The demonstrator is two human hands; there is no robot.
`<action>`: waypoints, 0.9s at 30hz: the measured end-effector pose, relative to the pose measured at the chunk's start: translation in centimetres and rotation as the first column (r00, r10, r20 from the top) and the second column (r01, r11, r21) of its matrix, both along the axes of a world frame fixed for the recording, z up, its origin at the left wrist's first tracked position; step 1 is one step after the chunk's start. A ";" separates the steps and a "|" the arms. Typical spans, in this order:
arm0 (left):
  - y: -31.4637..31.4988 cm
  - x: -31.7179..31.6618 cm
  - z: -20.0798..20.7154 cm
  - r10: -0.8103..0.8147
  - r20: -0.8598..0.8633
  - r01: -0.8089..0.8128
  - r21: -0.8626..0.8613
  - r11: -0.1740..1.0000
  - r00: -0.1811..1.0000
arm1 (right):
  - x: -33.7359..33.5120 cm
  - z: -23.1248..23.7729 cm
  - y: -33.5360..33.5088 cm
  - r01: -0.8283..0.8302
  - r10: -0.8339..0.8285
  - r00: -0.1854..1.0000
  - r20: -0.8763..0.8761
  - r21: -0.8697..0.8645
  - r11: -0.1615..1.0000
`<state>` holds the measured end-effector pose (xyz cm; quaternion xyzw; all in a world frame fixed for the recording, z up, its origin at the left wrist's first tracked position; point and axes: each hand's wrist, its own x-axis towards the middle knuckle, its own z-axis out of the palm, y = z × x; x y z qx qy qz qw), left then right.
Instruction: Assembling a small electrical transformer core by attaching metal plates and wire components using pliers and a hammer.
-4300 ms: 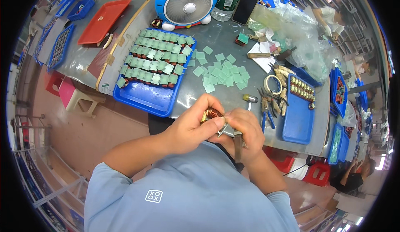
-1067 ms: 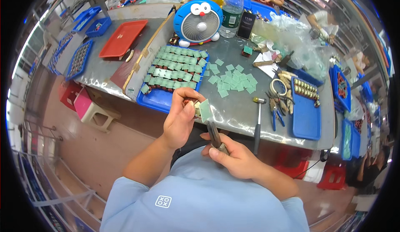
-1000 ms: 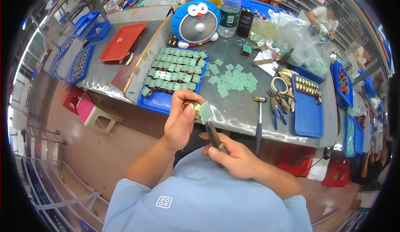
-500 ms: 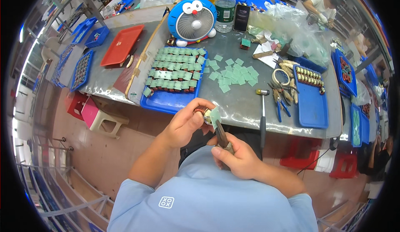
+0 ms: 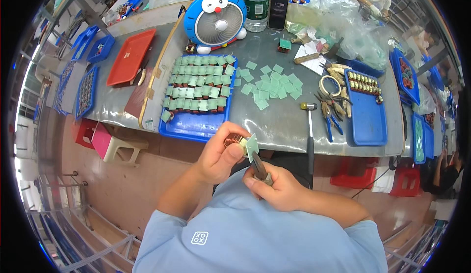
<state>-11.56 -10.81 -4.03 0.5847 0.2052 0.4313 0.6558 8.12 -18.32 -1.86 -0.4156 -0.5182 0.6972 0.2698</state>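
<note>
My left hand [image 5: 220, 156] is closed around a copper-wound coil [image 5: 235, 140] with a pale base, held above my lap. A thin green square board [image 5: 252, 148] stands on edge against the coil's right end. Closed around its handles, my right hand [image 5: 275, 187] grips dark-jawed pliers [image 5: 259, 168]. Their tips touch or nearly touch the board's lower part; the exact contact is hidden. In front, a blue tray [image 5: 189, 131] carries rows of coils topped with green boards [image 5: 198, 92]. Loose green squares [image 5: 274, 85] lie to its right.
A small mallet [image 5: 309, 126], blue-handled pliers [image 5: 329, 121] and a tape roll [image 5: 329, 85] lie to the right. Beyond them is a blue tray [image 5: 369, 123] with coils at its far end. A cartoon-faced fan [image 5: 216, 20], bottle [image 5: 256, 8] and phone [image 5: 278, 14] stand behind.
The view has shifted slightly, so the bench sits further left. My left hand has turned a little, showing more copper winding. Both hands keep their hold, the pliers staying at the green board.
</note>
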 end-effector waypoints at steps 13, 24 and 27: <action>3.6 0.6 -0.6 0.098 -0.020 -0.098 -0.027 0.995 0.995 | 0.2 -0.2 4.6 0.003 -0.003 1.000 0.023 0.019 1.000; 5.5 2.2 -3.6 -0.009 -0.024 0.006 -0.111 0.994 1.000 | 4.5 -2.5 5.5 -0.053 0.053 0.999 0.004 0.076 0.996; 6.0 3.2 -3.9 -0.038 -0.041 0.034 -0.108 0.994 0.998 | 5.3 -2.5 5.2 -0.056 0.054 0.997 -0.058 -0.043 0.998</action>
